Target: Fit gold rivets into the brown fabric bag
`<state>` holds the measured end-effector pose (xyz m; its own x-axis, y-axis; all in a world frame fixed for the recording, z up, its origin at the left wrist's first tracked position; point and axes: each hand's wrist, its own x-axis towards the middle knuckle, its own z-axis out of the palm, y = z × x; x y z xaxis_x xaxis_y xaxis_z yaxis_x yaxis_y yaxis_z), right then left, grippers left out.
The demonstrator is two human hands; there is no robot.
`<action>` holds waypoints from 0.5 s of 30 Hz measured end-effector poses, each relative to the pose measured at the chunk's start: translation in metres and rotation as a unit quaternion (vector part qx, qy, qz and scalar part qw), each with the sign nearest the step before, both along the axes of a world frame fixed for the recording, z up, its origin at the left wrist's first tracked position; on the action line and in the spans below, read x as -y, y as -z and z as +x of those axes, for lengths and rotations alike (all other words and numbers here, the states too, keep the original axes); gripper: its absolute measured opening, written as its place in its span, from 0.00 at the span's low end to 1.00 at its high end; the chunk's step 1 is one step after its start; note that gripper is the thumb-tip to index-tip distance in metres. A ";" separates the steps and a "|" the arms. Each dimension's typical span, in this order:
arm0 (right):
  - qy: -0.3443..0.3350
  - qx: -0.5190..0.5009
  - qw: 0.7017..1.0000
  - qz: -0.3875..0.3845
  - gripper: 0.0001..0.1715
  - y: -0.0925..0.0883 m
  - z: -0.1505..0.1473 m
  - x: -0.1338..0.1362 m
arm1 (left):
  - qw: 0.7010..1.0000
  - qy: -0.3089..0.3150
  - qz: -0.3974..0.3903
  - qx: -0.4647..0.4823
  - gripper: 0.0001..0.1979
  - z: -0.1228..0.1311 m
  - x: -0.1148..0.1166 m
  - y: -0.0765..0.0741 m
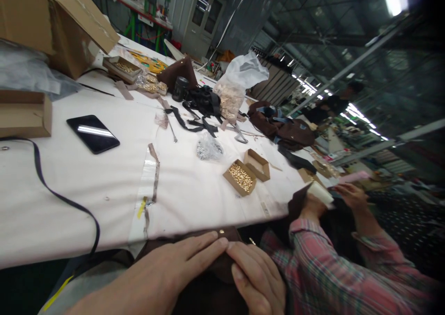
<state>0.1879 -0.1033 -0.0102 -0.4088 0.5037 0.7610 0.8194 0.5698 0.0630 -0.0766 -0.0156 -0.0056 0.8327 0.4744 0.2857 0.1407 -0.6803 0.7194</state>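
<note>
Brown fabric (230, 235) lay under both hands nr the table edge, w/ a gold-coloured stud (221, 231) in it, just beside the fingertips. L hand (175, 261) lay over the fabric, fingers stretched out & only slightly apart; R hand (259, 275) had fingers bent & side by side, tips touching or almost touching the L's. Couldn't tell if either was pinching, b/c the undersides were hidden.

Main risk: fabric could've slid or creased if one hand pressed unevenly, or the stud snagged on the table (114, 190) cover. Black strap (66, 201) ran over the edge nr the L forearm, so a sideways move might've caught it. R side: co-worker's plaid sleeve (323, 255) was v. close; arms could've bumped.

Farther out, a cardboard box (251, 187) of gold-coloured bits (241, 177) stood open; a tug on the cover might've spilt them. Ditto the clear bag (209, 148) of silvery bits, if untied.

Writing: none legible. Phone (93, 133) showed reflected light, no logo; yellow strip (142, 207) too blurred.
</note>
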 end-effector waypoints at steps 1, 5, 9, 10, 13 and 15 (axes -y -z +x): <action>-0.008 0.003 1.000 -0.009 0.12 0.001 0.000 0.000 | 1.000 -0.005 -0.006 0.019 0.55 0.002 0.000 0.003; -0.017 0.048 0.997 -0.063 0.10 -0.001 -0.004 -0.004 | 0.999 -0.017 -0.014 0.045 0.45 0.005 0.000 0.023; -0.019 0.058 0.994 -0.094 0.11 -0.006 -0.008 -0.010 | 0.997 -0.072 0.030 0.027 0.36 0.005 0.008 0.038; -0.019 0.067 0.992 -0.106 0.14 -0.008 -0.008 -0.010 | 0.995 -0.087 0.040 0.022 0.33 0.005 0.010 0.040; -0.022 0.080 0.988 -0.131 0.17 -0.015 -0.008 -0.009 | 0.993 -0.111 0.044 0.017 0.29 0.005 0.015 0.039; -0.030 0.077 0.988 -0.133 0.17 -0.019 -0.008 -0.006 | 0.994 -0.104 0.038 0.008 0.31 0.005 0.017 0.036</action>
<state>0.1803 -0.0968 0.0088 -0.5448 0.6484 0.5317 0.7755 0.6309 0.0252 -0.0719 -0.0323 -0.0412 0.7142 0.6115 0.3406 0.2720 -0.6908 0.6699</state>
